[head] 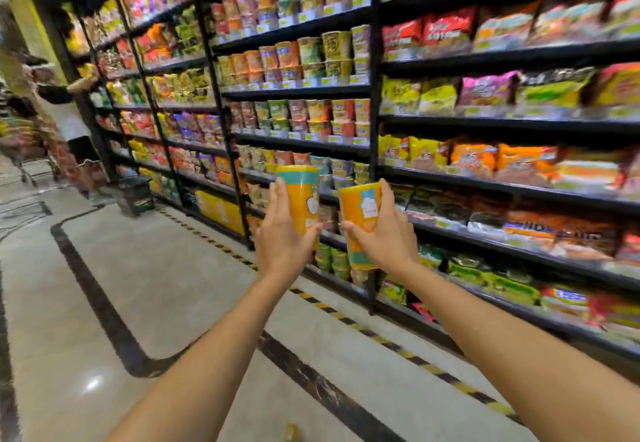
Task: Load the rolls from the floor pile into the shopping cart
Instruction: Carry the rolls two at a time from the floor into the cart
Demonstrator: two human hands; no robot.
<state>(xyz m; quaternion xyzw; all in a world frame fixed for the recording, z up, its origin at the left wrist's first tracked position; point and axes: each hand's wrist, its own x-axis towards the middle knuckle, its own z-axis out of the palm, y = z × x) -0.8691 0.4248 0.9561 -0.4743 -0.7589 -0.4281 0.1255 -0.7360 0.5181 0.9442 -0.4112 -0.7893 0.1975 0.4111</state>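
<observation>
Both grips full: left grip curls round the first roll, right grip clamps the second roll, the pair held up side by side before the noodle shelves (no shopping cart near the hands). Carry step, I'd judge; next calls for turning to the cart and lowering both in gently.

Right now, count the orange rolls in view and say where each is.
2. The left hand grips one roll, the right hand the other roll, side by side. A blurred yellow thing on the floor may be a third. Others could be hidden.
</observation>
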